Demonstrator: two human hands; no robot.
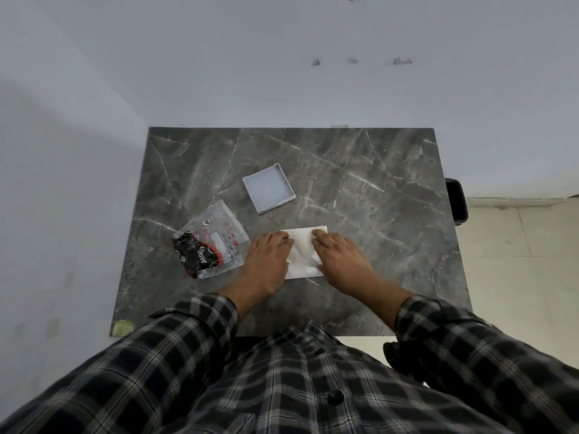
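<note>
A folded white paper napkin [302, 250] lies flat on the dark marble table [360, 189] near its middle front. My left hand [268, 261] rests on the napkin's left edge, fingers laid forward and pressing down. My right hand [340, 258] presses the napkin's right side, fingertips near its far right corner. Neither hand curls round anything. The hands cover the napkin's side edges.
A shallow white square tray [268, 192] sits behind the napkin. To the left lies a clear plastic bag [224, 227] with a black and red Dove wrapper [199, 253] on it. Walls close off the back and left. A black object [457, 200] stands past the right edge.
</note>
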